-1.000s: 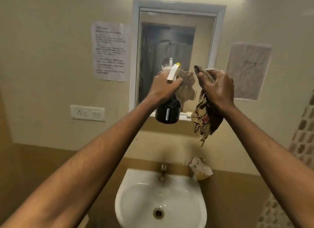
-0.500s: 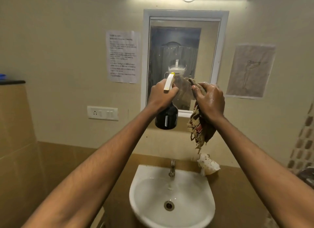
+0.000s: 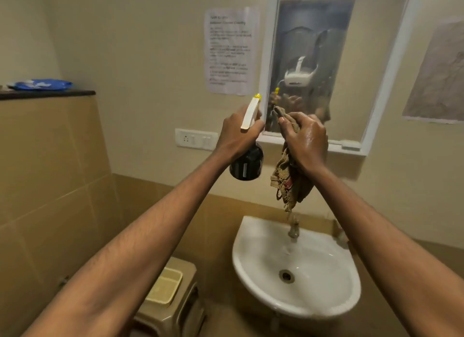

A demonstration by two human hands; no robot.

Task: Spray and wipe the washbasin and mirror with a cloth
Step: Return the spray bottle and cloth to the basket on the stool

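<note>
1. While both arms reach forward and up toward the wall, the left hand (image 3: 237,133) grips the neck of a spray bottle (image 3: 247,160), fingers curled round it just under the trigger head.
2. The spray bottle stands nearly upright, its long axis running from the dark rounded body at the bottom to the white trigger head at the top, tilted a little to the right.
3. Its yellow nozzle tip (image 3: 257,96) points up and away, toward the lower left corner of the mirror (image 3: 313,22).
4. The right hand (image 3: 307,140), its back looking wet and shiny, clutches a brown cloth (image 3: 286,183); the fingers are closed round the bunched upper end.
5. The cloth hangs lengthwise straight down from the fist, its frayed lower end dangling above the tap (image 3: 293,228).
6. The two hands are close together, side by side, in front of the mirror's lower edge.
7. The mirror has a white frame and is fixed to the beige wall; its glass reflects both hands and the bottle.
8. The white washbasin (image 3: 253,266) is mounted below the mirror, with a round drain (image 3: 286,276) in its bowl.
9. A printed notice (image 3: 232,50) is stuck on the wall left of the mirror, and a white switch plate (image 3: 196,139) sits below it.
</note>
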